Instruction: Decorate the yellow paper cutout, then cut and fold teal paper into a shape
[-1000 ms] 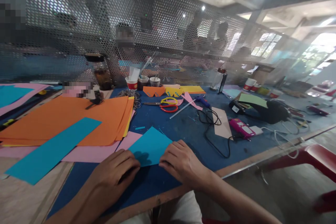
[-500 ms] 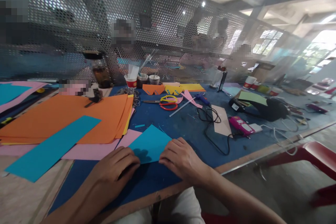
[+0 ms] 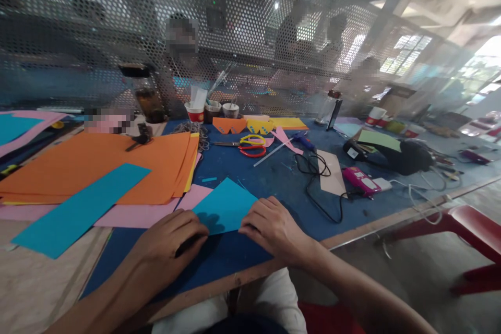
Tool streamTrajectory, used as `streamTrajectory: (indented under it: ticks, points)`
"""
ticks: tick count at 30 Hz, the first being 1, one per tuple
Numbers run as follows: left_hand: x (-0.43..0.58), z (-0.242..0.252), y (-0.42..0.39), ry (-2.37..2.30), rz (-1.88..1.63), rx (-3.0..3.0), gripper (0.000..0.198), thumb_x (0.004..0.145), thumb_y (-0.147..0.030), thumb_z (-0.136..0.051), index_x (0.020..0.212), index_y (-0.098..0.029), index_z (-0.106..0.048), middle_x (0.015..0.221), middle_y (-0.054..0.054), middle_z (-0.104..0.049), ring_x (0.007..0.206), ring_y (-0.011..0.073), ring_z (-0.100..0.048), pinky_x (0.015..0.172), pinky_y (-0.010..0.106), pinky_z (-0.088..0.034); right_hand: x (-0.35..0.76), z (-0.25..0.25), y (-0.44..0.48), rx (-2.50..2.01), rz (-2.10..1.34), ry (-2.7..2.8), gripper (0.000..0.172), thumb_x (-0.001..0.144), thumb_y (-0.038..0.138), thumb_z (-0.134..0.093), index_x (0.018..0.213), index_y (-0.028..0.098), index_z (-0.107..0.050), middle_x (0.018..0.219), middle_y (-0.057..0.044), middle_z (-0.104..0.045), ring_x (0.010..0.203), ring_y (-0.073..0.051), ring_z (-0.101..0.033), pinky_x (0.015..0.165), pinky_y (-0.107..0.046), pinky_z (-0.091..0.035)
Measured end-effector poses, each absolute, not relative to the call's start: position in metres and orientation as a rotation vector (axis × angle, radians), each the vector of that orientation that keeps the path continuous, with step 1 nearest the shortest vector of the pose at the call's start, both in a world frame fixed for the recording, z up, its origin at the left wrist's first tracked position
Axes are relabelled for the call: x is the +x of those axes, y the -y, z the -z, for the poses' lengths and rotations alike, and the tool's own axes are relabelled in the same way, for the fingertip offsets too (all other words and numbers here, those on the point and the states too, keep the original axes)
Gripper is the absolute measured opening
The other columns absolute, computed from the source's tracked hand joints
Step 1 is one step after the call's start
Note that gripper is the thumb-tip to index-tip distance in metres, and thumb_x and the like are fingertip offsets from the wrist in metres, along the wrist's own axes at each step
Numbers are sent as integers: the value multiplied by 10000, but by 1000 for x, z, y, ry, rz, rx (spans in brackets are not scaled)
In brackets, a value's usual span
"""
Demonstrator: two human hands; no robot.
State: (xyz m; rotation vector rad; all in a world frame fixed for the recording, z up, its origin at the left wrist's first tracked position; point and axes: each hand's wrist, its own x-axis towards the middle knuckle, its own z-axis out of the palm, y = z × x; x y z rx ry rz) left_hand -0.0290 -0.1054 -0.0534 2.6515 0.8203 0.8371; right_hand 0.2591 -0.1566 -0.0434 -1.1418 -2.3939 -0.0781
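Note:
A piece of blue paper [image 3: 229, 203], pointed at its far side with a straight near edge, lies on the blue tabletop in front of me. My left hand [image 3: 174, 235] has its fingers curled closed on the left corner of this sheet. At the opposite corner, my right hand [image 3: 272, 229] pinches the paper between thumb and fingers. Beyond it rest scissors [image 3: 242, 145] with one yellow and one red handle. To the left, a long blue paper strip [image 3: 84, 209] lies partly over a stack of orange paper [image 3: 97, 167].
Orange [image 3: 229, 125] and yellow [image 3: 259, 126] paper cut-outs stand behind the scissors, near paper cups [image 3: 194, 112]. A blue glue gun [image 3: 304, 141] trails a black cable to the right. A perforated screen [image 3: 235, 47] rises at the back, with people beyond. A red stool [image 3: 473, 232] stands at right.
The view has tipped slightly downward, so the tabletop things appear a little higher. Both hands stay at the corners of the blue paper with almost no movement.

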Motion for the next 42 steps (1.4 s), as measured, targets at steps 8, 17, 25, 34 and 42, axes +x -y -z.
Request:
streamTrajectory:
  ticks: [8, 17, 25, 34, 42]
  points:
    - [-28, 51, 104, -868, -794, 2587, 253, 1060, -355, -538, 907, -249, -711, 829, -4, -699, 805, 184, -651, 738, 300, -506, 260, 37, 159, -1231, 3, 2372, 241, 1088, 362, -593, 961, 192, -708, 927, -37, -703, 887, -193, -623, 825, -350, -390]
    - [-30, 46, 103, -952, -662, 2511, 326, 1065, -407, -534, 835, -250, -704, 811, -5, -699, 820, 193, -653, 777, 325, -489, 257, 29, 158, -1400, -152, 2298, 155, 1014, 312, -724, 908, 201, -701, 913, -11, -696, 882, -182, -619, 818, -331, -377]
    - [-35, 40, 100, -1194, -528, 2351, 342, 978, -564, -572, 874, -290, -748, 883, 10, -754, 873, 249, -692, 788, 367, -485, 261, 24, 156, -1564, -307, 2219, 166, 976, 312, -776, 887, 200, -691, 921, -8, -700, 887, -182, -628, 821, -335, -377]
    - [-37, 31, 97, -1365, -366, 2177, 298, 885, -542, -580, 828, -286, -720, 888, 32, -747, 887, 274, -678, 761, 376, -481, 258, 19, 156, -1655, -384, 2194, 195, 960, 321, -796, 866, 201, -675, 909, 2, -691, 888, -182, -624, 814, -340, -371]
    - [-40, 34, 94, -1496, -289, 2098, 348, 826, -623, -642, 817, -278, -687, 824, 25, -710, 778, 266, -660, 678, 364, -453, 258, 17, 153, -1678, -435, 2176, 224, 957, 328, -799, 851, 203, -646, 891, 11, -688, 872, -176, -615, 818, -337, -360]
